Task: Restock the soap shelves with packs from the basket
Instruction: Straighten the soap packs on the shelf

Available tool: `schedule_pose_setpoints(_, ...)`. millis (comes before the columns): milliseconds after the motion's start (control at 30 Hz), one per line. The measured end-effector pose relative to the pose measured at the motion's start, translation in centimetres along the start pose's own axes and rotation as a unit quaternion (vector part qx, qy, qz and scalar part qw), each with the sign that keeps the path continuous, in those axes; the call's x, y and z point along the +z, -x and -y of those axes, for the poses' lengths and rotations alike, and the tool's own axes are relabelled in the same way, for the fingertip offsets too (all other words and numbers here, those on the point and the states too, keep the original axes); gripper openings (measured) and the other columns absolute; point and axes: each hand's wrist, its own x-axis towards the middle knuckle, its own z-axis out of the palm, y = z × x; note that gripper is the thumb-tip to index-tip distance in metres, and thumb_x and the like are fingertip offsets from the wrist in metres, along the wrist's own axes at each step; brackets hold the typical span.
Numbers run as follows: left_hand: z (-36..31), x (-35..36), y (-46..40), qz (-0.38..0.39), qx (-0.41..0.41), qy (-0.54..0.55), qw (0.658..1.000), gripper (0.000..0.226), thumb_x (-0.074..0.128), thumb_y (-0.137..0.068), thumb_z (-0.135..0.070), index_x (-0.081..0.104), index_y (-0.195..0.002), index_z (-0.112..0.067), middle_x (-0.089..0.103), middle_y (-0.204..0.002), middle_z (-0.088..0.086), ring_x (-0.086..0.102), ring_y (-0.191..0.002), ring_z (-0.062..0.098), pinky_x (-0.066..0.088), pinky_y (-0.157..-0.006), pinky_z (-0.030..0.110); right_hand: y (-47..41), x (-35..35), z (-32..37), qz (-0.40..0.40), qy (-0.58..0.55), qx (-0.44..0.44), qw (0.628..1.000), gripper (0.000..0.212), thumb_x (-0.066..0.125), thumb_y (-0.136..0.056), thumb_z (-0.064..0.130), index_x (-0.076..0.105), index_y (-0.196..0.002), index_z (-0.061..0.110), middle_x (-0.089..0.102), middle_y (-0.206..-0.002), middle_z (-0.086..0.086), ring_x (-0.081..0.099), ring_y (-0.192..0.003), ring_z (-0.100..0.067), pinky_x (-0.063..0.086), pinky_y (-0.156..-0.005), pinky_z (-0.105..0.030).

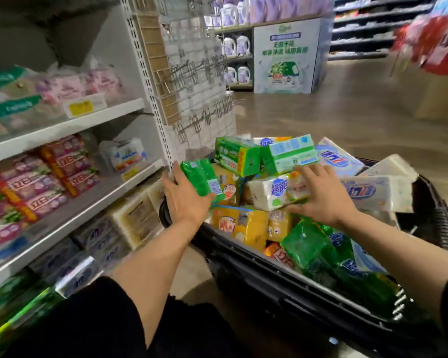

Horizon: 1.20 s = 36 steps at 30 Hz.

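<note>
Already the basket [282, 277] is heaped well above its black rim, and that is where trouble could start. The left hand [184, 200] grips a small green soap pack [202, 180] at the basket's near-left corner, just beside the shelf edge, thumb under and fingers behind it. The right hand [321, 196] lies with fingers spread and fairly straight on a white soap pack [277, 191] in the middle of the pile, pressing rather than gripping as far as I can tell. Two green boxed packs [264, 155] sit loosely on top, right behind that white one. If the white pack gets pulled or shoved, I'd expect those upper packs to slide off toward the floor. The glossy green wrapper may also slip through a one-handed hold on its way to the shelves [70, 125], which look crowded, so forcing it in could knock neighbouring packs off.
</note>
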Motion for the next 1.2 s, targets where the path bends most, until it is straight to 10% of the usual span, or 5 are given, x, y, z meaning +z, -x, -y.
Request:
schedule_pose_setpoints(200,0.8,1.3,-3.7,0.032,-0.047,-0.03,0.998,0.108,0.075,-0.07,-0.06,0.018,-0.151,-0.018,0.046,-0.14,0.019,0.044,-0.13,0.036,0.037,-0.106,0.049,-0.3,1.5,1.2,-0.042,-0.004,0.003,0.999,0.085,0.085,-0.055,0.051,0.051,-0.126,0.019,0.052,-0.118,-0.013,0.056,-0.101,-0.034,0.048,-0.078,-0.041)
schedule_pose_setpoints(500,1.8,0.0,-2.3,-0.029,0.002,0.154,0.988,0.081,0.089,-0.059,-0.038,0.053,-0.13,-0.022,0.041,-0.125,0.007,0.052,-0.108,0.022,0.043,-0.103,0.034,0.1,0.8,2.5,-0.098,-0.1,-0.068,0.988,0.072,0.092,-0.044,0.035,0.055,-0.101,0.009,0.046,-0.105,-0.009,0.052,-0.077,-0.024,0.047,-0.058,-0.035)
schedule_pose_setpoints(967,2.0,-6.7,-0.5,-0.117,-0.053,0.377,0.917,0.076,0.087,-0.065,-0.023,0.052,-0.13,-0.009,0.061,-0.123,0.008,0.064,-0.106,0.02,0.055,-0.091,0.04,1.2,-1.5,9.7,-0.13,-0.197,-0.221,0.946,0.076,0.077,-0.057,0.045,0.052,-0.118,0.008,0.064,-0.119,-0.009,0.055,-0.105,-0.012,0.042,-0.087,-0.019)
schedule_pose_setpoints(1200,7.6,-16.6,4.0,-0.172,-0.063,0.297,0.937,0.085,0.09,-0.06,-0.03,0.051,-0.133,-0.013,0.062,-0.121,0.003,0.064,-0.105,0.017,0.055,-0.09,0.037,0.1,-1.7,17.8,-0.15,-0.195,-0.333,0.91,0.067,0.083,-0.059,0.038,0.056,-0.114,0.011,0.064,-0.116,-0.008,0.059,-0.106,-0.021,0.047,-0.087,-0.03)
